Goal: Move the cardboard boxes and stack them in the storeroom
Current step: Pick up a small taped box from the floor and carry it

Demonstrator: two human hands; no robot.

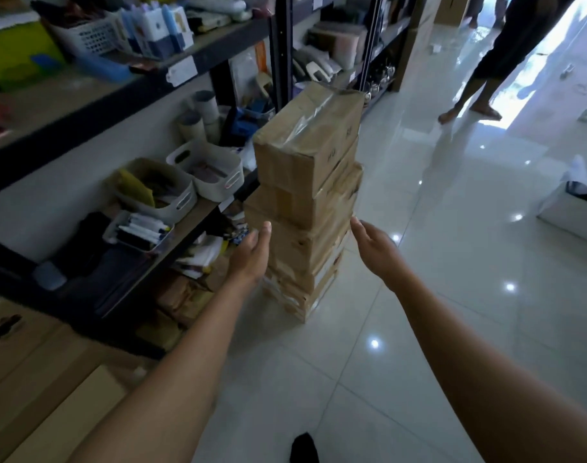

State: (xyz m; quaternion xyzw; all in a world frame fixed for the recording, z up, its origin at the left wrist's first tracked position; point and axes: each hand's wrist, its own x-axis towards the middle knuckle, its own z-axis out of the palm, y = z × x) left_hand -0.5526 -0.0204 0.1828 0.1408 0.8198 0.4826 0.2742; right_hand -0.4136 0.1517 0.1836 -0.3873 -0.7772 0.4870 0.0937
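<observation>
From the head camera, we see a stack of cardboard boxes (305,208) standing on the tiled floor (419,295), just beside a shelf unit (85,108) on our left. The stack lies straight ahead, between our hands, its tall axis upright, its boxes slightly staggered. Our left hand (252,255) and right hand (375,252) flank its middle, fingers straight and released, holding nothing. Both are about equally near; we cannot tell whether either touches.

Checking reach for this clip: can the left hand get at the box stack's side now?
Probably yes: the left hand is open right beside the cardboard box stack, nothing visible between them.
</observation>
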